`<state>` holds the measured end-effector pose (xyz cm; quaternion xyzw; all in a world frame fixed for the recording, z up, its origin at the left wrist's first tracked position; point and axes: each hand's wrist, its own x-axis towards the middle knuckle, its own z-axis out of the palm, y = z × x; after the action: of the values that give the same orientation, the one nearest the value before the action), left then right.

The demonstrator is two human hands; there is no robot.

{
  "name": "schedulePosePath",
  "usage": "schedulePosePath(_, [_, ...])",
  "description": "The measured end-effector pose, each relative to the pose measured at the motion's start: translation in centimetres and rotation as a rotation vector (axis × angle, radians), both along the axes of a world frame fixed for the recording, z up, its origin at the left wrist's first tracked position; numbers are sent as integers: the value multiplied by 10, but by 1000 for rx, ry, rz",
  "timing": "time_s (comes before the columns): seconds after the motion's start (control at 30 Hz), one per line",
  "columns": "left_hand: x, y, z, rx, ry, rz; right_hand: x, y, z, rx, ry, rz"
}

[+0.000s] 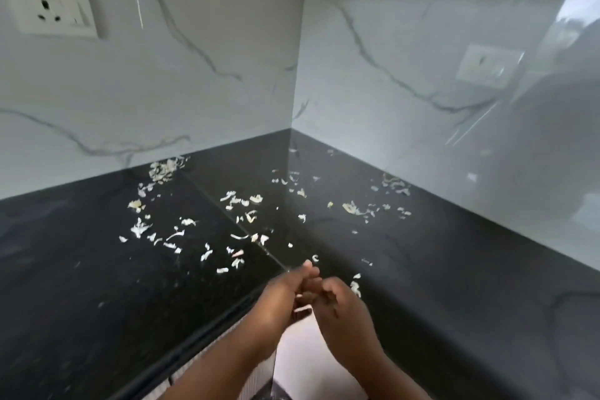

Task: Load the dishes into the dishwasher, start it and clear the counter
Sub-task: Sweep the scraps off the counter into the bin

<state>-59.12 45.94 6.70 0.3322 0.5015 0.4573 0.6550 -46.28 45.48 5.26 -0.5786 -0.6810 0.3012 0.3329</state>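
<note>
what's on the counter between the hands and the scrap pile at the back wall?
Head view: loose pale scraps lie scattered on the black counter between the hands and the pile, crossed by a seam.

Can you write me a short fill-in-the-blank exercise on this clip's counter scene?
1. Pale scraps lie scattered on the ___ countertop.
2. The left hand and right hand meet near the counter's ___ edge.
3. The white socket is mounted on the ___ wall.
4. The two marble-look walls meet in a ___.

Missing words: black; front; left; corner
</note>
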Motion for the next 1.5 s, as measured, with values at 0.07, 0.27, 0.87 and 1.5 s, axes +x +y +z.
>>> schedulePosePath(0.07, [-20, 15, 13, 241, 246, 5, 16, 12, 8, 132, -221, -72])
schedulePosePath(0.27, [-120, 62, -24, 347, 1614, 16, 33, 30, -11, -166, -586, -356])
schedulePosePath(0.87, [-139, 143, -56, 386, 1505, -268, -48, 124, -24, -216, -804, -103])
schedulePosePath(1.5, [-261, 79, -52, -278, 1697, 187, -152, 138, -29, 519, -893, 1082])
